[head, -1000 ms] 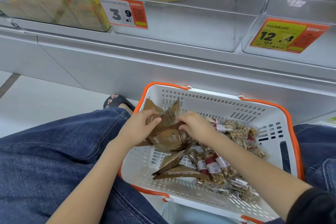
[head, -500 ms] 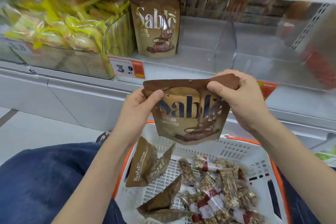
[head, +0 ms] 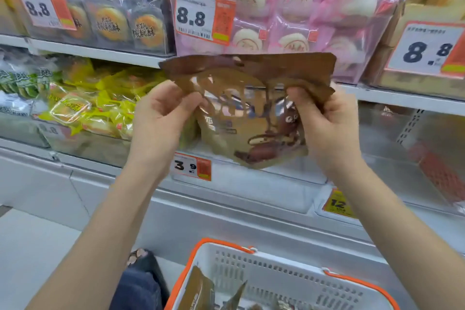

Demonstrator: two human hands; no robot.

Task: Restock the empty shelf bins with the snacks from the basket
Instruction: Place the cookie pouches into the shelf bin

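A brown snack pouch [head: 249, 118] hangs in the air in front of the lower shelf, its top edge crumpled. My left hand [head: 161, 118] pinches its upper left side and my right hand [head: 324, 121] grips its upper right side. Behind and below the pouch is a clear shelf bin [head: 264, 178] with a 3.9 price tag [head: 191, 166]. The white basket with an orange rim [head: 274, 277] sits at the bottom, and more brown pouches [head: 198, 292] lie inside it.
Yellow snack packs [head: 85, 106] fill the bin to the left. A clear bin [head: 402, 158] with a yellow 12.4 tag stands to the right. The upper shelf holds orange pastry packs [head: 113, 15] and pink bun packs [head: 289, 7]. My knee in jeans [head: 138, 287] is left of the basket.
Both hands lifted a brown pouch out of the basket and raised it to the lower shelf. The view tilted up from the basket to the shelves.
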